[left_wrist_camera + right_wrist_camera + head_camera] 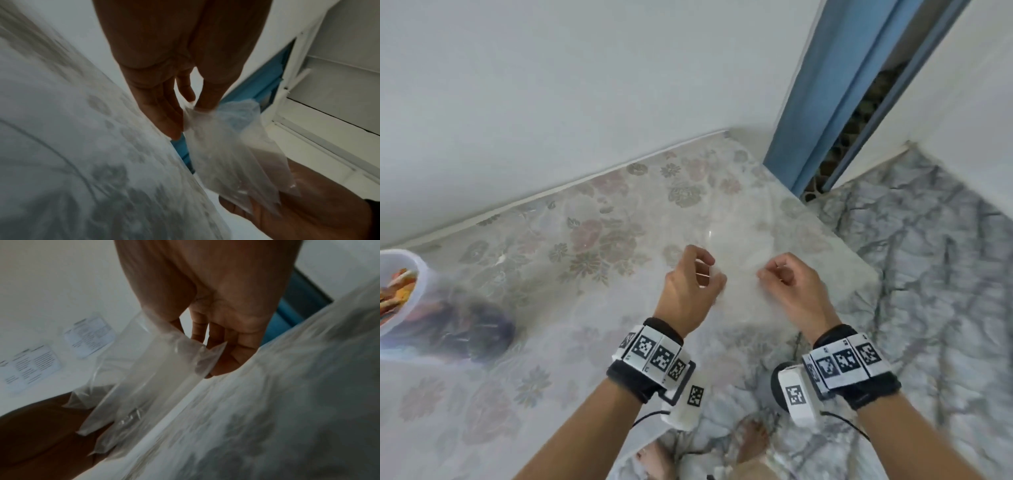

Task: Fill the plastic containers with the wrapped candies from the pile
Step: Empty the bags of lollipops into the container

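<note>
A thin clear plastic bag (739, 263) hangs between my two hands above the floral tablecloth (602, 233); in the head view it is almost invisible. My left hand (714, 270) pinches one edge of the bag (236, 154) between thumb and fingers. My right hand (767, 270) pinches the opposite edge of the bag (154, 369), fingers curled. The bag looks empty. At the far left stands a white plastic container (419, 274) with colourful wrapped candies (397, 291) inside, blurred.
A dark blurred shape (479, 329) lies beside the container. The table's right edge (873, 274) drops to a marble-patterned floor (935, 291). A blue door frame (825, 102) stands behind, white wall at the back. My bare feet (750, 442) show below.
</note>
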Action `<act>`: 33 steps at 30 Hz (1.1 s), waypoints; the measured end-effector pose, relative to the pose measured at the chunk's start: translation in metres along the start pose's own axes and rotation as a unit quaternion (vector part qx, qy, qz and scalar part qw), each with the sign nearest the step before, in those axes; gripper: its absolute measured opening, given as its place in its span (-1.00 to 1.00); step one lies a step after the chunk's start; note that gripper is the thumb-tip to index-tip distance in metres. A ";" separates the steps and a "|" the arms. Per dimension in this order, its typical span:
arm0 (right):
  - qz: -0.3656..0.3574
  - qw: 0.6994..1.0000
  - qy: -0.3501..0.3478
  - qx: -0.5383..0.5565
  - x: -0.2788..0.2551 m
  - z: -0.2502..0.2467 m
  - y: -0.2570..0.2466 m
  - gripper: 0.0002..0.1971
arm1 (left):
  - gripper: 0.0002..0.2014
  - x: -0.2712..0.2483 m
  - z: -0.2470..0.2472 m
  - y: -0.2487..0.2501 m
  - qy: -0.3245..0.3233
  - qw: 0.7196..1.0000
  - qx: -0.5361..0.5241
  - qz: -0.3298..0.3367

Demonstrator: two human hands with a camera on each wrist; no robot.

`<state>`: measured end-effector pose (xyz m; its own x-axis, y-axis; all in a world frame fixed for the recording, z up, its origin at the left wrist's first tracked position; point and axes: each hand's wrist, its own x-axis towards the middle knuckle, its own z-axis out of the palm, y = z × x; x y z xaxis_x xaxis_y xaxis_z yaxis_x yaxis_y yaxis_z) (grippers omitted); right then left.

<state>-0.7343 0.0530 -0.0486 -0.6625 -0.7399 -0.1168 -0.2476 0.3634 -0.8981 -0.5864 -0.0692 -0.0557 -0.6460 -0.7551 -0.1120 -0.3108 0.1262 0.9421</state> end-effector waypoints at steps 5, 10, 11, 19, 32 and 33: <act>0.041 0.997 0.068 0.005 -0.039 -0.092 0.054 -0.94 | -0.84 -0.009 0.097 0.024 -0.110 0.993 0.013 0.038; 0.109 0.985 0.133 0.003 -0.080 -0.170 0.130 -0.93 | -0.80 -0.028 0.206 0.035 -0.216 0.976 0.013 0.034; 0.124 0.982 0.140 0.001 -0.087 -0.181 0.148 -0.93 | -0.79 -0.031 0.226 0.032 -0.234 0.972 0.018 0.027; 0.253 0.963 0.097 -0.002 -0.105 -0.185 0.309 -0.87 | -0.76 -0.029 0.351 -0.073 -0.312 0.939 0.126 -0.073; 0.423 0.903 0.054 0.057 -0.055 -0.059 0.595 -0.81 | -0.82 0.047 0.500 -0.368 -0.355 0.878 0.280 -0.158; 0.431 0.900 0.047 0.053 -0.051 -0.052 0.614 -0.80 | -0.83 0.051 0.510 -0.390 -0.359 0.874 0.289 -0.155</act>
<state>-0.8890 0.3431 -0.5718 -0.6342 -0.1560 -0.7572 0.4526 0.7191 -0.5272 -0.8537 0.1711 -0.5899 -0.6748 -0.2380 -0.6985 -0.7145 0.4475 0.5378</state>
